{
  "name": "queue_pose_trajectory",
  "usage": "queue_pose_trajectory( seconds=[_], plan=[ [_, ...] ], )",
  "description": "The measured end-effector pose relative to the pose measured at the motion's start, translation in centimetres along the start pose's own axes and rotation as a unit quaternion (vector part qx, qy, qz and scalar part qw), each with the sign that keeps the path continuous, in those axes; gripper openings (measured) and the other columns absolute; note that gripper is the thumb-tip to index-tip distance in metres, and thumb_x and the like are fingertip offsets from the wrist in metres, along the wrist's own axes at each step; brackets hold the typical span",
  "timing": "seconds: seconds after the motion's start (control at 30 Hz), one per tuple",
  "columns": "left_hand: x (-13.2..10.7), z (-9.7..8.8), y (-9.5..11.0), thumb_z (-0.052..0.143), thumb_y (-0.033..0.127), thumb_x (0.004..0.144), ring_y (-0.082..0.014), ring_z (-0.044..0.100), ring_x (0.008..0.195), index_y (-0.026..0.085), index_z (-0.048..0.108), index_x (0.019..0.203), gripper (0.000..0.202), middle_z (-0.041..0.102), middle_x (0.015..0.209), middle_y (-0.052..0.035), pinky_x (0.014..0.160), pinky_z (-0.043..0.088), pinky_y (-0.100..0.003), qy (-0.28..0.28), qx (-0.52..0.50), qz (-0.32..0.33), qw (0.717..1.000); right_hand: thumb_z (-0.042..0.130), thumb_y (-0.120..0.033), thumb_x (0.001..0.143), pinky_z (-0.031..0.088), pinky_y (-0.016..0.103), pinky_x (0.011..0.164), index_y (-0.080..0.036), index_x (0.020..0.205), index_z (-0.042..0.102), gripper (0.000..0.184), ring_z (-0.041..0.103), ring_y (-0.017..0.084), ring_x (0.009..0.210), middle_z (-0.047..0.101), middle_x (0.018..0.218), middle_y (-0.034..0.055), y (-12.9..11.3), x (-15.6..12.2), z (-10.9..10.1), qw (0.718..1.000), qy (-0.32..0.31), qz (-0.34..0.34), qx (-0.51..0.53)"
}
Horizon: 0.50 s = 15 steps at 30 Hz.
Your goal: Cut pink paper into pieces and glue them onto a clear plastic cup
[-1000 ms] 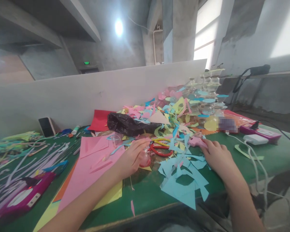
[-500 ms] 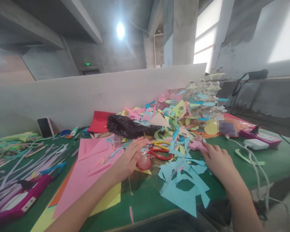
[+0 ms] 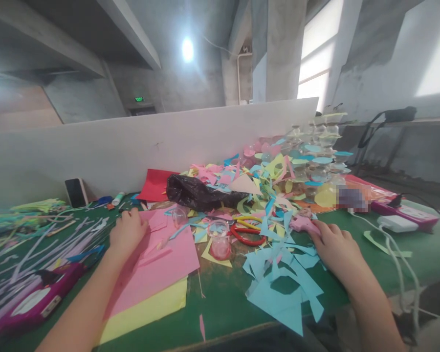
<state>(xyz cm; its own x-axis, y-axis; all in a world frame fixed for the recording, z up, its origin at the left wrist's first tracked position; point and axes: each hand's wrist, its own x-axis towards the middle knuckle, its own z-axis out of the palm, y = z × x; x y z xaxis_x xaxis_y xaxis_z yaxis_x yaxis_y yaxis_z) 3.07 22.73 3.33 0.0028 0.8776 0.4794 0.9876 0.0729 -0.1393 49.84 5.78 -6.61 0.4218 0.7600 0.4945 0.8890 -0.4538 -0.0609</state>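
My left hand (image 3: 126, 233) rests with curled fingers on the upper left corner of a large pink paper sheet (image 3: 161, 259), which lies over a yellow sheet (image 3: 146, 313). My right hand (image 3: 333, 247) is closed around a pink glue gun (image 3: 303, 224) lying on the green table (image 3: 223, 308). Between the hands stands a small clear plastic cup (image 3: 219, 242) with pink inside. Red-handled scissors (image 3: 246, 236) lie just beyond it. Light blue paper offcuts (image 3: 282, 283) spread in front of my right hand.
A heap of coloured paper scraps (image 3: 256, 183) and a black plastic bag (image 3: 198, 193) lie at the back, beside stacked clear cups (image 3: 317, 151). A phone (image 3: 76, 192) leans on the white board (image 3: 132, 146). Paper strips (image 3: 40, 239) and a magenta box (image 3: 33, 303) are left; cables (image 3: 396, 254) right.
My left hand let go of the clear cup and moved left onto the pink sheet's corner. The pink sheet shifted. My right hand stayed on the glue gun.
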Motion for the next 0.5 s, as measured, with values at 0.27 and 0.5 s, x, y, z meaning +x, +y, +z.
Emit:
queue_pose_trajectory(
  seconds=[0.27,0.5],
  plan=[
    [0.6,1.0,0.2,0.031,0.014,0.085,-0.0336,0.061,0.100,0.005,0.040,0.127,0.044,0.056,0.111,-0.0225,0.080,0.046,-0.041,-0.024,-0.070,0.032,0.997,0.040,-0.031,0.096,0.045,0.038,0.072,-0.014,0.123,0.060,0.038,0.062,0.030,0.083,0.065,0.101,0.0159,-0.3,0.1,-0.4,1.000,0.000,0.004,-0.005],
    [0.8,-0.4,0.8,0.031,0.018,0.087,-0.0334,0.054,0.106,0.011,0.051,0.113,0.034,0.055,0.112,-0.0197,0.087,0.044,-0.044,0.099,-0.128,0.046,0.986,0.038,-0.036,0.095,0.045,0.039,0.072,-0.014,0.122,0.060,0.041,0.062,0.032,0.085,0.065,0.102,0.0162,-0.8,0.0,-0.8,1.000,0.003,0.016,-0.018]
  ],
)
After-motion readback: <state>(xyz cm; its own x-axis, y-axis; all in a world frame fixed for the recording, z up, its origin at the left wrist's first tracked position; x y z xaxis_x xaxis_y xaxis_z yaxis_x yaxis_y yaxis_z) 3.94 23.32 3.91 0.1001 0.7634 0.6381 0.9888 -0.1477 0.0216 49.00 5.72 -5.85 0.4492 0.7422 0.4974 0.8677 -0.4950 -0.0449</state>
